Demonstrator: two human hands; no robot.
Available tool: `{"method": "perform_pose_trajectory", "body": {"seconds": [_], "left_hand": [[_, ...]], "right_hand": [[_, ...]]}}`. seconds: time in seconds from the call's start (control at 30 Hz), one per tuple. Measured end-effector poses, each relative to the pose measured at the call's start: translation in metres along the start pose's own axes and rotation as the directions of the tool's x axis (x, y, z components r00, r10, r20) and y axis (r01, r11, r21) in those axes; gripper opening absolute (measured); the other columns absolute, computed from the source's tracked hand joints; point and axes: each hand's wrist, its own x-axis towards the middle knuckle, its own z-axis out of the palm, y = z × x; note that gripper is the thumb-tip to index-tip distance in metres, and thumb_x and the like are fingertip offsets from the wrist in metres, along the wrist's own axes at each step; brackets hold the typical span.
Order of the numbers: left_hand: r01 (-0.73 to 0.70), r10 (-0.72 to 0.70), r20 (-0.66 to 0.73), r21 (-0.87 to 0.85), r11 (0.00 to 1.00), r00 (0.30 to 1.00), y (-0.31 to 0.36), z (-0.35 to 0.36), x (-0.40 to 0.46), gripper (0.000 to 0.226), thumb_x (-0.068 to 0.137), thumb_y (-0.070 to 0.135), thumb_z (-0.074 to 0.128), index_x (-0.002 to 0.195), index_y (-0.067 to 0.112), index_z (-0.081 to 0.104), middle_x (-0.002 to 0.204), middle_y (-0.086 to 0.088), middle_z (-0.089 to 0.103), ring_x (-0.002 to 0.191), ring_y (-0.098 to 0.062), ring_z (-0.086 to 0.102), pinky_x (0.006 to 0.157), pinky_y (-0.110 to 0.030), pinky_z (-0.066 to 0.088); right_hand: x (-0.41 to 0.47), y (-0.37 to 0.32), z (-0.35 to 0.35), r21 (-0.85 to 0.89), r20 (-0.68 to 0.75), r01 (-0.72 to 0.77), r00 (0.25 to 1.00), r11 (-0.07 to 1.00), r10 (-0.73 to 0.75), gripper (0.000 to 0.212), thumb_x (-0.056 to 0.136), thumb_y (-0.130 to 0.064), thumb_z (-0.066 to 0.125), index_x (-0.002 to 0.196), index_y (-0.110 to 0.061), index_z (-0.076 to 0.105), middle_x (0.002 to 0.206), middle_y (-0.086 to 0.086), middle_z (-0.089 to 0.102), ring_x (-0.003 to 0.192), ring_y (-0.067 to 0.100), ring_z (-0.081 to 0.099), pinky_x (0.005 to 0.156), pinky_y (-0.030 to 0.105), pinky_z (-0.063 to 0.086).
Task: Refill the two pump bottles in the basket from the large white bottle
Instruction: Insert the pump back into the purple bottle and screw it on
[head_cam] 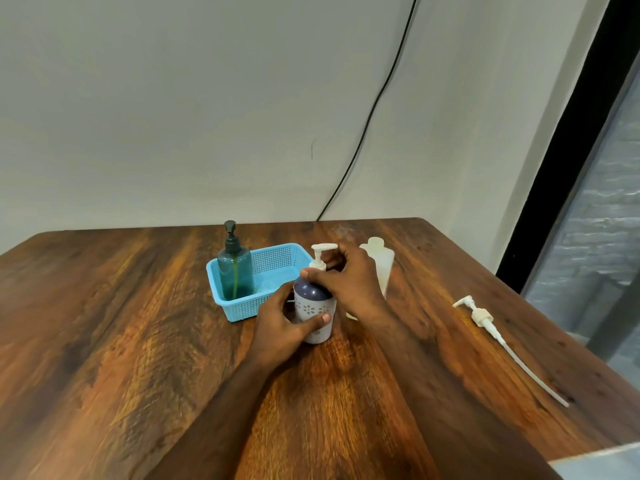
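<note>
A purple and white flowered pump bottle [313,306] stands on the wooden table [138,341] just in front of the blue basket [273,268]. My left hand [280,327] grips its body from the left. My right hand [346,282] curls round the base of its white pump head [320,256]. A green pump bottle [235,271] with a dark pump stands upright in the basket's left end. The large white bottle [379,268] stands behind my right hand, partly hidden, with no pump on top.
A loose white pump with a long dip tube [498,336] lies on the table at the right, near the right edge. A black cable [363,133] runs down the wall behind the table. A dark window frame stands at the far right.
</note>
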Motion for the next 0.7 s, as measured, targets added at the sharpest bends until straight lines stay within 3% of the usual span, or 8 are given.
{"method": "perform_pose_trajectory", "body": {"seconds": [0.13, 0.23, 0.33, 0.4, 0.53, 0.6, 0.7], "left_hand": [[0.023, -0.023, 0.009, -0.035, 0.999, 1.000, 0.000, -0.001, 0.000, 0.073, 0.064, 0.047, 0.089, 0.128, 0.033, 0.059, 0.122, 0.014, 0.069, 0.113, -0.006, 0.065, 0.093, -0.040, 0.058], [0.007, -0.006, 0.013, -0.018, 1.000, 1.000, 0.000, -0.002, 0.001, 0.072, 0.064, 0.048, 0.088, 0.128, 0.029, 0.060, 0.120, 0.013, 0.070, 0.110, -0.006, 0.066, 0.090, -0.040, 0.059], [-0.006, 0.007, 0.016, -0.011, 1.000, 1.000, -0.001, -0.002, 0.002, 0.074, 0.065, 0.049, 0.088, 0.130, 0.025, 0.061, 0.120, 0.012, 0.070, 0.109, -0.008, 0.067, 0.089, -0.039, 0.059], [-0.006, 0.006, 0.017, -0.009, 1.000, 1.000, -0.001, -0.002, 0.003, 0.074, 0.065, 0.046, 0.089, 0.131, 0.026, 0.060, 0.120, 0.013, 0.070, 0.110, -0.006, 0.066, 0.089, -0.035, 0.059], [-0.004, 0.004, 0.012, -0.003, 1.000, 1.000, 0.003, -0.001, 0.001, 0.064, 0.068, 0.027, 0.093, 0.121, 0.041, 0.059, 0.115, 0.020, 0.070, 0.108, 0.000, 0.066, 0.087, -0.023, 0.057], [-0.002, 0.002, 0.003, -0.020, 1.000, 1.000, 0.004, -0.001, 0.001, 0.065, 0.069, 0.019, 0.092, 0.118, 0.043, 0.058, 0.113, 0.021, 0.071, 0.107, 0.002, 0.066, 0.085, -0.019, 0.056], [-0.020, 0.020, 0.001, -0.019, 1.000, 1.000, 0.004, -0.002, 0.002, 0.064, 0.069, 0.021, 0.092, 0.123, 0.036, 0.060, 0.115, 0.018, 0.071, 0.108, -0.001, 0.066, 0.086, -0.022, 0.057]], "right_hand": [[-0.006, -0.004, 0.008, -0.012, 0.052, 0.007, 0.999, 1.000, -0.007, 0.051, 0.071, -0.040, 0.088, 0.106, -0.030, 0.052, 0.090, -0.023, 0.062, 0.082, -0.005, 0.063, 0.060, 0.004, 0.047], [-0.005, 0.005, 0.008, 0.135, 0.178, -0.021, 0.984, 0.991, -0.004, 0.044, 0.088, -0.028, 0.076, 0.123, -0.028, 0.049, 0.116, -0.011, 0.068, 0.103, 0.004, 0.067, 0.080, 0.016, 0.055], [-0.004, 0.014, 0.005, 0.225, 0.212, -0.065, 0.977, 0.972, 0.016, 0.044, 0.093, -0.012, 0.067, 0.130, -0.028, 0.052, 0.119, -0.006, 0.071, 0.106, 0.005, 0.067, 0.090, 0.029, 0.057], [-0.001, 0.014, 0.003, 0.183, 0.134, -0.030, 0.991, 0.983, 0.005, 0.043, 0.086, -0.011, 0.075, 0.123, -0.025, 0.057, 0.108, -0.007, 0.074, 0.099, 0.000, 0.069, 0.087, 0.029, 0.059], [-0.001, 0.005, 0.009, 0.058, -0.028, 0.033, 0.999, 0.998, -0.032, 0.057, 0.065, -0.024, 0.093, 0.104, -0.021, 0.052, 0.084, -0.014, 0.062, 0.075, -0.003, 0.063, 0.061, 0.008, 0.048], [-0.002, 0.005, 0.015, 0.057, 0.019, 0.052, 0.998, 0.997, -0.053, 0.063, 0.066, -0.028, 0.093, 0.110, -0.025, 0.048, 0.094, -0.013, 0.062, 0.084, -0.003, 0.062, 0.062, 0.006, 0.047], [-0.005, 0.010, 0.020, 0.146, 0.167, 0.034, 0.984, 0.989, -0.059, 0.055, 0.085, -0.023, 0.079, 0.130, -0.031, 0.048, 0.123, -0.011, 0.064, 0.111, 0.002, 0.061, 0.079, 0.011, 0.052]]}}
